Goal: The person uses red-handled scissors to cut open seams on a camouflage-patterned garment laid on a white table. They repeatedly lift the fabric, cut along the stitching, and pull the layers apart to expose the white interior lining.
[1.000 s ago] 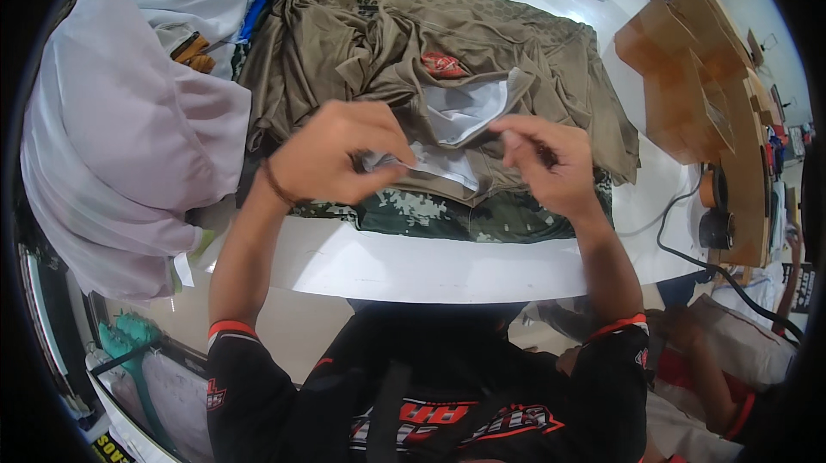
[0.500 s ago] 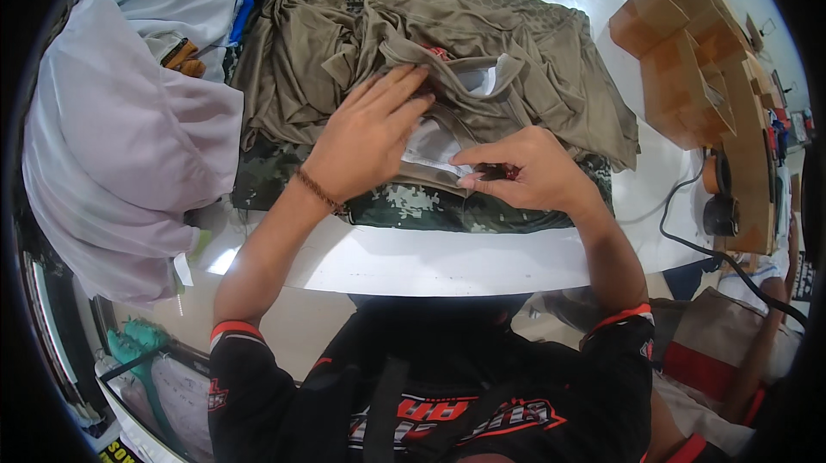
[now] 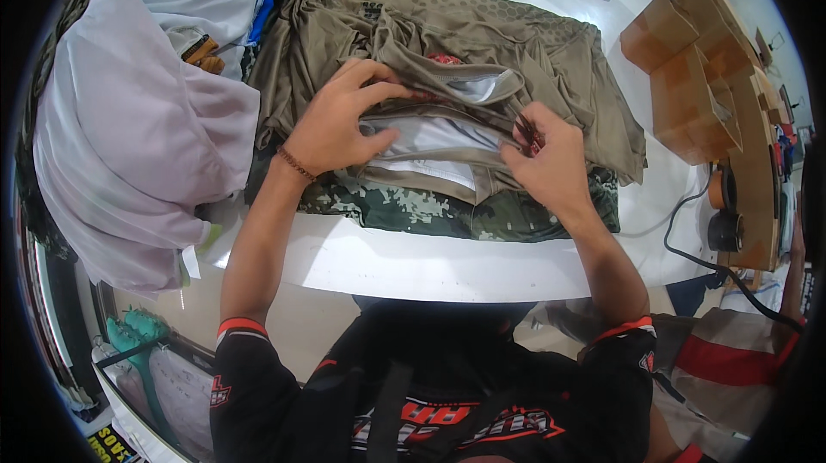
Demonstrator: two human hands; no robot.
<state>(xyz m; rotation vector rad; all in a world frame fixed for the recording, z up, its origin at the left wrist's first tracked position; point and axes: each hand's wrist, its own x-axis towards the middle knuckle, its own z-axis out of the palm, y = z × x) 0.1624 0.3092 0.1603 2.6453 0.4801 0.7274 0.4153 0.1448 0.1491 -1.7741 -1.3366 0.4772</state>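
Olive-brown shirt, centre to upper frame, lying crumpled over a camouflage garment on the white table — left hand pinching its folded collar edge, right hand closed on the same fold with small snips — pale lilac cloth at left, cardboard boxes upper right.

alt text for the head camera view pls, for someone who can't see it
A person's left hand and right hand press on the collar of an olive-brown shirt lying on a camouflage garment on a white table. Pale lilac cloth is heaped at the left; cardboard boxes stand at the right.
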